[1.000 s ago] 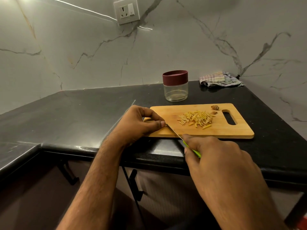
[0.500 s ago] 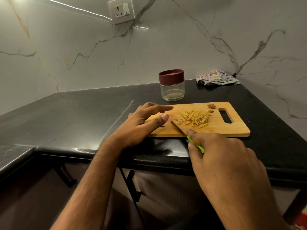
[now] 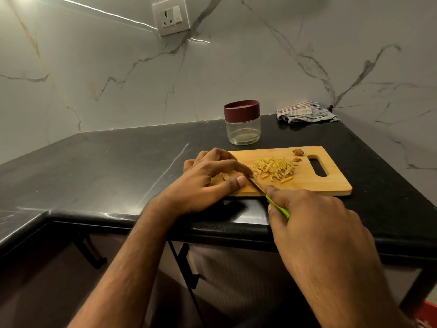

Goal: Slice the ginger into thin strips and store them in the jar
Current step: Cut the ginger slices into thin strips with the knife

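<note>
A pile of thin yellow ginger strips (image 3: 274, 169) lies in the middle of the wooden cutting board (image 3: 314, 183). Two small brown ginger ends (image 3: 297, 152) sit near the board's handle slot. My right hand (image 3: 314, 223) grips a knife with a green handle (image 3: 279, 207); its blade (image 3: 256, 184) lies flat on the board, pointing at the pile's left edge. My left hand (image 3: 208, 181) rests on the board's left end, fingers curved over a few ginger pieces, fingertips touching the pile. The clear jar (image 3: 242, 129) with a closed maroon lid stands behind the board.
The black countertop (image 3: 118, 162) runs left and back to a marble wall. A crumpled striped cloth (image 3: 305, 112) lies in the back right corner. A wall socket (image 3: 171, 16) sits above. The counter's front edge is just below the board.
My left hand moved right along the board and its fingers came down at the pile's left edge. The knife blade slid forward and right toward the strips.
</note>
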